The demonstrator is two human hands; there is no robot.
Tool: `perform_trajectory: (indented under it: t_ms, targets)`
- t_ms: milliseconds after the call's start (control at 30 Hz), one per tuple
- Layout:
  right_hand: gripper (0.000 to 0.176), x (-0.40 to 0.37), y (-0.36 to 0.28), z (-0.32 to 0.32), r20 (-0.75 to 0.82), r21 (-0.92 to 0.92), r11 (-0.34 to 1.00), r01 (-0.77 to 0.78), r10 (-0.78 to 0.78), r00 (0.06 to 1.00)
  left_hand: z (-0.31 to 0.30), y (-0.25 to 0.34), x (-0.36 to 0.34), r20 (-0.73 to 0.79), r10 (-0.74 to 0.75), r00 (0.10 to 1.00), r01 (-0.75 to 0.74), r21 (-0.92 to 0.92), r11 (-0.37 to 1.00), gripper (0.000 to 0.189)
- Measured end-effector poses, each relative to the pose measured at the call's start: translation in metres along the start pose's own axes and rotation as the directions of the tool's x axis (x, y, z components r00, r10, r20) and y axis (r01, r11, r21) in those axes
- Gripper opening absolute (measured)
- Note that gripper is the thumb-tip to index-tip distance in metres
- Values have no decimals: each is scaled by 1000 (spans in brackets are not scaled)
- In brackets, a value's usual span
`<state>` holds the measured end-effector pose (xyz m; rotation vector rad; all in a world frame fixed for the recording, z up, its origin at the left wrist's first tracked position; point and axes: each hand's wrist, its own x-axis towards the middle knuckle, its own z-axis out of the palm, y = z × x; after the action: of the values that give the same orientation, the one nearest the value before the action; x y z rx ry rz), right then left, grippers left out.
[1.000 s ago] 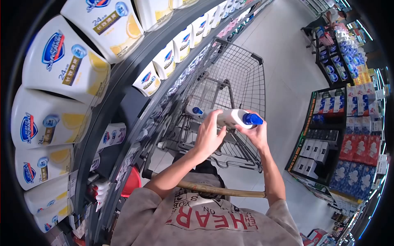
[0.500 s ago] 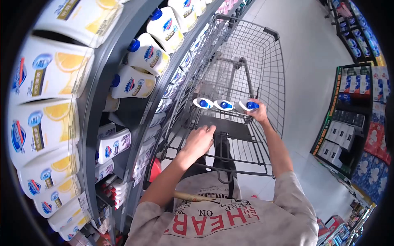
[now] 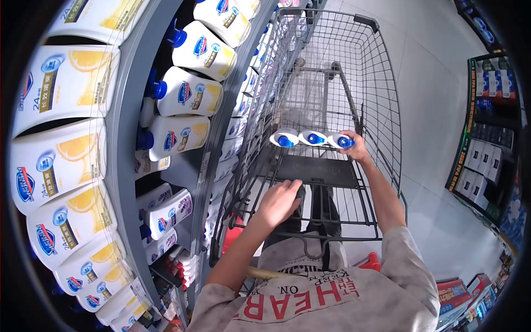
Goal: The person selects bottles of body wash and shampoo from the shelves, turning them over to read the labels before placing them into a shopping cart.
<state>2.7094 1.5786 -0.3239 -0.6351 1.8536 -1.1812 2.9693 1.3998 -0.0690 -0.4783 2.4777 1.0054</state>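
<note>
Three white body wash bottles with blue caps stand side by side in a row in the shopping cart, seen from above: a left bottle, a middle bottle and a right bottle. My right hand is closed around the right bottle, fingers at its far side. My left hand hovers over the near end of the cart, just below the dark seat panel. It is empty, with the fingers loosely stretched; some fingertips are hidden beneath.
Shelves on the left hold large white lemon-print bottles, blue-capped bottles and lavender-print bottles. A grey shelf edge runs close beside the cart. Across the pale floor, a display rack holds boxed goods.
The view has shifted, so the cart and bottles sit slightly further right. My right hand stays on the right bottle, and my left hand stays over the cart's near end.
</note>
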Motion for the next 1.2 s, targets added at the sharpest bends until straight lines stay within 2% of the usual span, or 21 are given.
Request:
perform_trajectory:
  t_ms: [33,67,333,433,467,500,567,633,700,733,800,833,867,900,933,967,1000,1033,1100,1167,1200]
  targets:
    - [57,0,-2,-1,29,0,1000,31,-31,999,-1,1,0,-4,-1,1000,1,-13,1000,41]
    - [59,-1,-5,-3,63,56,998,-19,15,998,-2,2,1,1,-8,1000,8,-12,1000,41]
    - [73,-8,12,4,71,248,966,-75,59,996,0,1,0,-57,28,998,-28,0,1000,43]
    - [79,-4,27,3,77,265,964,-40,20,997,-1,2,-1,-65,38,997,-38,1,999,44]
    - [84,1,53,5,66,211,976,62,-78,995,1,0,-1,-69,48,997,-48,2,999,44]
    - [84,1,50,5,64,211,975,68,-83,994,1,0,-1,-72,57,996,-57,2,998,44]
    - [83,0,42,5,61,290,955,-64,48,997,-1,1,-1,-74,57,996,-57,-1,998,43]
    - [87,-3,25,2,65,207,976,-61,48,997,1,0,-2,-95,70,993,-71,-6,997,43]
    - [94,-12,-6,0,-89,-160,952,-261,249,964,-1,2,-3,-94,66,993,-67,-1,998,42]
    - [99,-18,5,-3,-181,-397,892,-218,157,971,-3,3,-4,-89,61,994,-61,1,998,42]
    - [93,-26,8,-13,-207,-544,757,-363,299,932,-6,3,-2,-75,17,997,-19,-17,1000,42]
    - [87,-34,1,-18,-195,-574,744,-342,282,939,-9,4,-2,-50,-25,998,22,-54,998,43]
    - [68,-41,-9,-29,-138,-567,748,-346,327,935,-15,6,-2,-62,-75,995,71,-76,995,46]
    - [68,-49,-28,-32,-145,-568,752,-335,309,940,-22,3,-3,-80,-68,995,62,-68,996,46]
    - [62,-55,-45,-36,-84,-628,721,-294,312,946,-30,-1,-2,-355,-45,934,-10,-152,988,45]
    - [55,-63,-62,-38,-29,-681,687,-254,322,946,-39,-4,-3,-597,-40,801,-110,-213,971,45]
    - [55,-72,-83,-38,-51,-675,690,-262,310,949,-54,0,-9,-744,-203,637,-85,-330,940,43]
    - [51,-80,-105,-35,-39,-695,686,-218,267,963,-70,2,-17,-823,-364,437,-97,-446,890,42]
    - [44,-102,-152,-26,-16,-683,723,-102,125,992,-92,-29,-31,-805,-589,71,-15,-591,806,45]
    - [45,-114,-182,-10,-39,-619,781,-82,74,996,-102,-108,-35,-889,-383,-253,37,-404,914,46]
    - [43,-121,-197,1,-42,-585,808,-65,50,998,-120,-118,-46,-890,-377,-257,16,-394,919,46]
